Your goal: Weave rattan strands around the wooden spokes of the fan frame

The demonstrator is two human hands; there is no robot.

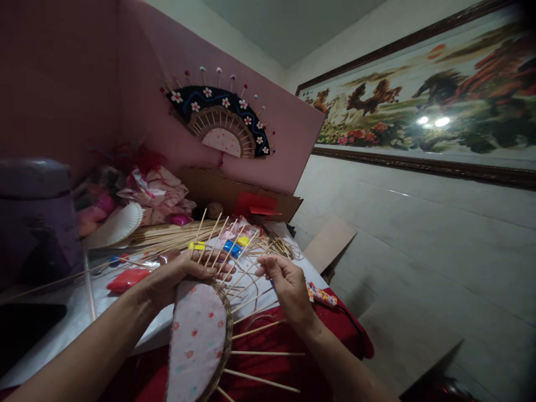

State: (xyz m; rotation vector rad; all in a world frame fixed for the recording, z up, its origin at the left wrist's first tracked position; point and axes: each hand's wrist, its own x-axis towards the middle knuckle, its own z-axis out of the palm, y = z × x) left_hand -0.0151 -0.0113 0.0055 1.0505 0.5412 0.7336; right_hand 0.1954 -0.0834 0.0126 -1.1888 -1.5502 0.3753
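A half-round panel (pixel 199 340) covered in pale flowered cloth has a braided cord along its curved edge, with thin wooden sticks (pixel 268 353) fanning outward from it. My left hand (pixel 201 265) holds the fan frame near its top, the thumb in front of the sticks and the fingers behind them. On the right, my right hand (pixel 282 279) is closed in a pinch near the stick tips; whatever lies between thumb and forefinger is too small to make out. A thin strand (pixel 255 293) hangs below, between the hands.
A finished dark fan (pixel 221 120) hangs on the pink board. On the white-covered table (pixel 161 335) lie loose sticks (pixel 167 237), a red packet (pixel 128 279), a blue packet (pixel 233 248) and a paper plate (pixel 115 226). A purple container (pixel 37 223) stands at left.
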